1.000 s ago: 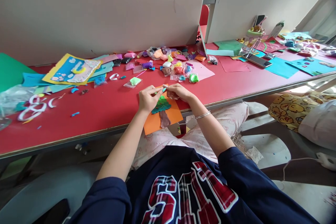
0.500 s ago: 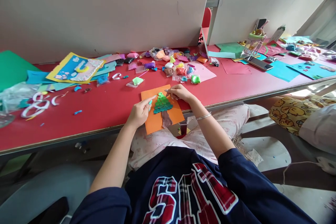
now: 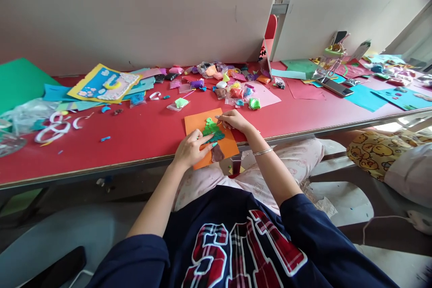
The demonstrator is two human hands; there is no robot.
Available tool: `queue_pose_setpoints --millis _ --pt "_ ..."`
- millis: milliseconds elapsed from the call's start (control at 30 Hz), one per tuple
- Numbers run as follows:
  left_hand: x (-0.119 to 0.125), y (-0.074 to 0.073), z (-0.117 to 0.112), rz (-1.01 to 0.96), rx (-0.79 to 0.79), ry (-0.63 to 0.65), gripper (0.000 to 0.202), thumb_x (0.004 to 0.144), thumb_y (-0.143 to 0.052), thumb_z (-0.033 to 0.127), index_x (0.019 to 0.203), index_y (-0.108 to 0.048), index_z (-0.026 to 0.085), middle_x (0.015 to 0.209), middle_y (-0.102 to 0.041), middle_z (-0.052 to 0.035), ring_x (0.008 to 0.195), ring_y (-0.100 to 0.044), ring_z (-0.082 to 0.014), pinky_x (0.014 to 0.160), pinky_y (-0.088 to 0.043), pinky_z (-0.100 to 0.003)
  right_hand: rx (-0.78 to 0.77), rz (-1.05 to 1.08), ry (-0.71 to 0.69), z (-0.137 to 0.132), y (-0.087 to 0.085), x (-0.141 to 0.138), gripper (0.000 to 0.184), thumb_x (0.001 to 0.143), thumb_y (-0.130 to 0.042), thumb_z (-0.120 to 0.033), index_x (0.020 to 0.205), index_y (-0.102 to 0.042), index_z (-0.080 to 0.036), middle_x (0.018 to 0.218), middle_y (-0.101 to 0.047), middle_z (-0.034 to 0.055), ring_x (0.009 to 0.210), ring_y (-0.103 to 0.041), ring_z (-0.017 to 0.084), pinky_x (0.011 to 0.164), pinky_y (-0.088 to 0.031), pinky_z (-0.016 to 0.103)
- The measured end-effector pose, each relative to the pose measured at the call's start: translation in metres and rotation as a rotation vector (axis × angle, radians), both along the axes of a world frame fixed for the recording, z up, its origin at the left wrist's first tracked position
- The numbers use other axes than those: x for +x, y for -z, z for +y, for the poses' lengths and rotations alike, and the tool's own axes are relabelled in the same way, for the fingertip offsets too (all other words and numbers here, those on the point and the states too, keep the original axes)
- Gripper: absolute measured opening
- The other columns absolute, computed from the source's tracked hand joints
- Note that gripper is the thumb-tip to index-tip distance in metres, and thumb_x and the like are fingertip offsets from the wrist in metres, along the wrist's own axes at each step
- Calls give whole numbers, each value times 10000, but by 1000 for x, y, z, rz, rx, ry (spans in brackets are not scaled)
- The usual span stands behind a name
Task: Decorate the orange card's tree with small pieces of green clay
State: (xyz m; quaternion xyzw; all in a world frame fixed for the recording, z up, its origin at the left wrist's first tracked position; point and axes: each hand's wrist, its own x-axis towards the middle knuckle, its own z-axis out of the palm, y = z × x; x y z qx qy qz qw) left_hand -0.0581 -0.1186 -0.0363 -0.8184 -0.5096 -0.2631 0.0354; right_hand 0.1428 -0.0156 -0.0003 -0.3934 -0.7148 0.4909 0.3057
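Note:
An orange card (image 3: 231,145) lies at the table's front edge, its near end reaching past it. On it is a clay tree with a green crown (image 3: 211,125), light at the top and teal lower down, and a brown trunk (image 3: 218,153). My left hand (image 3: 191,147) lies over the card's left side, fingers stretched out and touching the lower crown, partly covering it. Beside the crown's upper right, my right hand (image 3: 237,121) rests over the card with thumb and fingertips pinched together. Whatever is between those fingertips is too small to make out.
Behind the card lie several coloured clay packets (image 3: 236,93) and a pink sheet (image 3: 270,94). To the left are a yellow-framed picture (image 3: 79,92) and white strips (image 3: 54,132). A phone (image 3: 335,87) and a clear cup (image 3: 329,60) stand right. Another person's patterned clothing (image 3: 374,148) shows at right.
My left hand has moved right and down, from beside the crown onto its lower part. My right hand stays pinched near the crown's upper right. The view has shifted slightly.

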Motion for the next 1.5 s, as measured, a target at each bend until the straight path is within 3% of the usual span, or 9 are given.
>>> queue_pose_setpoints --millis 200,367,567,700,833,967,1267,1500 --pt "0 -1 -2 -51 -52 -1 384 892 -541 424 1190 -670 219 820 -475 -27 763 -552 -166 729 -503 -270 2 46 -9 -9 -7 2 294 848 -578 -320 626 -606 -130 471 -466 -38 466 -427 72 494 -365 209" --pt "0 -6 -2 -230 -92 -46 441 808 -607 385 1208 -586 201 896 -527 -26 789 -562 -173 746 -500 -279 0 53 -3 -5 -5 1 267 830 -578 -304 626 -606 -135 511 -537 -12 511 -483 91 542 -403 219" --pt "-1 -12 10 -506 -190 -239 230 758 -598 307 948 -525 200 691 -419 39 607 -455 -133 618 -423 -257 266 111 -7 -24 -1 7 403 902 -483 -464 808 -702 -139 915 -725 93 898 -639 192 837 -479 304" --pt "-2 -15 13 -603 -247 -280 252 726 -610 277 941 -497 209 672 -376 59 580 -418 -118 595 -382 -239 504 -35 -109 -44 8 16 479 962 -371 -504 994 -738 -198 1256 -650 100 1259 -522 247 1062 -373 409" --pt "-2 -13 12 -651 -246 -268 284 731 -611 287 978 -495 207 660 -353 70 583 -406 -114 618 -376 -240 647 -179 -152 -49 15 17 503 991 -298 -490 1144 -697 -226 1443 -506 92 1376 -415 231 1136 -303 441" --pt "-4 -11 13 -659 -248 -246 305 742 -602 289 1014 -494 204 670 -360 72 603 -418 -111 649 -384 -242 753 -301 -181 -50 18 13 425 1002 -325 -409 1179 -672 -241 1445 -506 76 1417 -360 207 1162 -278 465" --pt "-2 -14 12 -649 -237 -244 300 745 -611 229 1026 -507 200 666 -363 75 621 -436 -111 665 -396 -235 904 -412 -158 -62 9 8 377 987 -365 -355 1065 -703 -206 1432 -511 117 1370 -419 233 1132 -344 486" --pt "-1 -14 11 -634 -243 -240 298 759 -615 223 1037 -509 199 655 -344 80 606 -420 -108 651 -389 -229 880 -334 -65 -61 13 10 402 989 -344 -395 1062 -684 -192 1421 -520 128 1318 -470 259 1115 -365 506"
